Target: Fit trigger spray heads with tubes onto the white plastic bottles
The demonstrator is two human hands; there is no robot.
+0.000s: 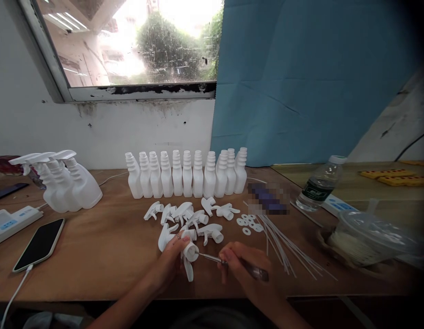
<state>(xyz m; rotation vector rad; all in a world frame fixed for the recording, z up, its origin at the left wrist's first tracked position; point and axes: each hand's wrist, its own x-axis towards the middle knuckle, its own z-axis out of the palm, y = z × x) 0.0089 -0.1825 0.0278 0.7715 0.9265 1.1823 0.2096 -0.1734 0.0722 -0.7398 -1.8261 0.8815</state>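
Near the table's front edge, my left hand [174,258] is closed around a white trigger spray head [190,252], its round collar turned toward the right. My right hand [244,265] grips a screwdriver [212,258] with a thin metal shaft and a dark handle. The shaft's tip is at the collar's opening; how deep it reaches I cannot tell. Just beyond lie several loose white spray heads [182,211]. To their right are several white washers [246,231] and a fan of thin white tubes [283,244].
A row of open white bottles [187,176] stands at the back. Bottles with spray heads [79,185] are at left, near a phone [40,244] and a power strip [16,223]. On the right are a water bottle [316,189] and a plastic-lidded container [356,242].
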